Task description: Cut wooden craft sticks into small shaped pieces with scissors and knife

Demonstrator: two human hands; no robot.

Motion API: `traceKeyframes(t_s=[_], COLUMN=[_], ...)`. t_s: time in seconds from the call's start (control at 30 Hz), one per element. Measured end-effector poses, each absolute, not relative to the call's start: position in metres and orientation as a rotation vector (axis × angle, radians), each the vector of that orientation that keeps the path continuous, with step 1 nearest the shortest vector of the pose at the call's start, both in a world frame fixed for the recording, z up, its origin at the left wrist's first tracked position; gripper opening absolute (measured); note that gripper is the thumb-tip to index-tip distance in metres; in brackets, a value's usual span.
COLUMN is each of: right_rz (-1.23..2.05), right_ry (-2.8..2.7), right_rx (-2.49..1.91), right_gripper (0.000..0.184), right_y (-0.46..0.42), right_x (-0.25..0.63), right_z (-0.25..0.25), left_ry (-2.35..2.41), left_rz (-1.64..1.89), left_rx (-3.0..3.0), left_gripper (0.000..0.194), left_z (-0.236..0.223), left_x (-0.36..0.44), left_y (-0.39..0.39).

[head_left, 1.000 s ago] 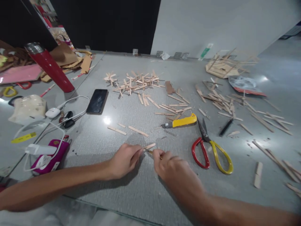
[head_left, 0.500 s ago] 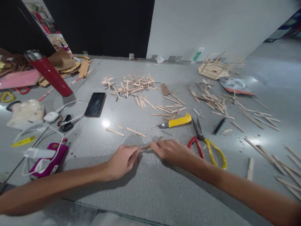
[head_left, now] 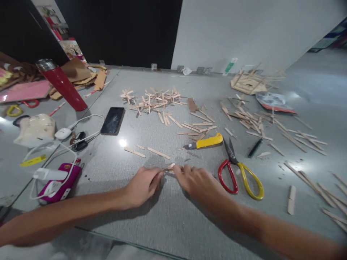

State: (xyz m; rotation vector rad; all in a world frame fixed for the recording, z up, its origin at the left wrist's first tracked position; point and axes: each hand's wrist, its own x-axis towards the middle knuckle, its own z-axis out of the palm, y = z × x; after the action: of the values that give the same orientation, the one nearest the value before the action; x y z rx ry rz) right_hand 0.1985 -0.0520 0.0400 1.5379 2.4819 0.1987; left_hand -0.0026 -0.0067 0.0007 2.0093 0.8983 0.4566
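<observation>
Between my two hands a wooden craft stick (head_left: 169,167) spans a short gap just above the grey table. My left hand (head_left: 145,186) pinches its left end between thumb and fingers. On the other end, my right hand (head_left: 193,178) is closed, thumb toward the left; its fingers cover much of the stick. A second thin piece seems to lie along it, too small to make out. Beyond my hands lie cut sticks (head_left: 158,153) and a yellow utility knife (head_left: 207,141). Scissors (head_left: 233,162) with one red and one yellow handle rest open right of my right hand.
Piles of craft sticks lie at the back (head_left: 159,99) and right (head_left: 249,121). A phone (head_left: 112,121), a red flask (head_left: 63,86), cables and a purple box (head_left: 61,182) stand left. A stick-built frame (head_left: 249,82) sits far right. The table's front edge (head_left: 130,244) runs close to me.
The view has shifted slightly, moving the table's things a little to the right. The stick between my hands now shows a paler, tilted face. Both hands keep their hold.
</observation>
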Motion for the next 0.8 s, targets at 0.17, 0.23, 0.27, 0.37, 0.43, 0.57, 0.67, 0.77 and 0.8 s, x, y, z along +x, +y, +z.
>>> traceKeyframes(t_s=[0.17,0.23,0.27,0.37,0.43,0.57,0.67,0.77,0.8], right_rz=[-0.286,-0.668,-0.944,-2.030,-2.517,-2.898,-3.006,-2.974,-2.958], right_ry=[2.600,2.610,2.569,2.069,1.667,1.279,1.212,1.267,1.278], right_rx=[1.772,1.865,1.923,1.954,1.880,1.932,1.926,1.928,1.910], right_gripper=[0.020,0.016,0.020,0.035,0.044,0.047,0.043,0.040,0.039], right_y=[-0.066,-0.069,-0.069,-0.070,-0.073,-0.082,-0.084,-0.077,-0.074], right_x=[0.212,0.211,0.210,0.202,0.193,0.169,0.159,0.164,0.169], right_z=[0.032,0.037,0.041,0.050,0.051,0.044,0.043,0.048,0.050], left_ry=[0.997,0.987,0.974,0.944,0.931,0.872,0.843,0.841,0.835], left_rz=[0.544,0.613,0.658,0.760,0.759,0.690,0.675,0.610,0.586], left_rx=[2.175,2.255,2.303,2.403,2.362,2.070,1.847,1.642,1.586], left_gripper=[0.039,0.039,0.040,0.040,0.038,0.037,0.043,0.046,0.047], left_z=[-0.006,-0.008,-0.009,-0.008,-0.003,0.011,0.019,0.020,0.020], left_x=[-0.003,-0.005,-0.006,-0.008,-0.007,0.000,0.003,0.002,0.001], left_y=[-0.014,-0.017,-0.018,-0.020,-0.020,-0.019,-0.018,-0.016,-0.015])
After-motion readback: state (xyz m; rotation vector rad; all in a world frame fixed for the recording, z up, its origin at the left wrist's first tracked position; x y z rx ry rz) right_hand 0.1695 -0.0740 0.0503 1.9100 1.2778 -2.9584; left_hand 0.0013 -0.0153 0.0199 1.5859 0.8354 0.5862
